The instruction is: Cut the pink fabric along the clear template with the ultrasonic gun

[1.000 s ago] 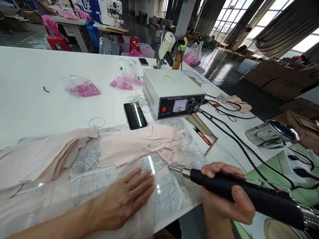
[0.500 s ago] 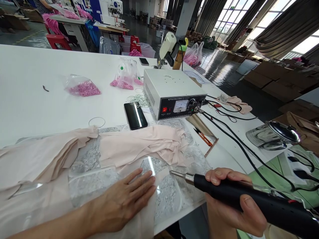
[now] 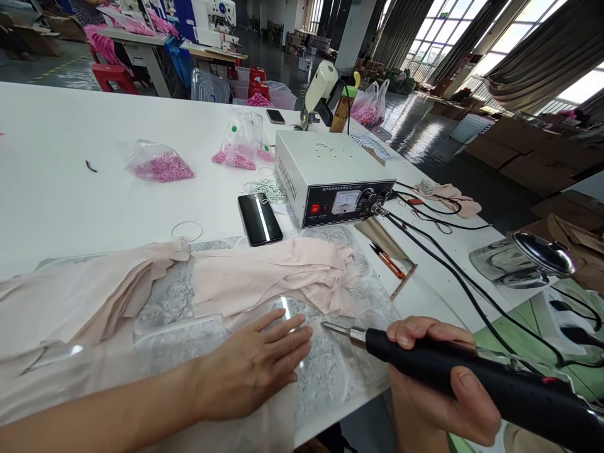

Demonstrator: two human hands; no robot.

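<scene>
Left hand point(image 3: 257, 366) palm down over pale cloth point(image 3: 271, 420), fingers straight and released. Right hand point(image 3: 429, 397) wraps fingers around black tool point(image 3: 425, 362); metal tip point(image 3: 337, 329) just beside left fingertips, over speckled mat point(image 3: 323, 371). Cloth pile point(image 3: 268, 275) lies on mat beyond left hand; phone point(image 3: 260, 219) and control box point(image 3: 346, 205) farther back.

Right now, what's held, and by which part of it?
Right hand holds the handheld tool by its black grip, behind the metal tip; left hand lies palm-down, grasping nothing.
</scene>
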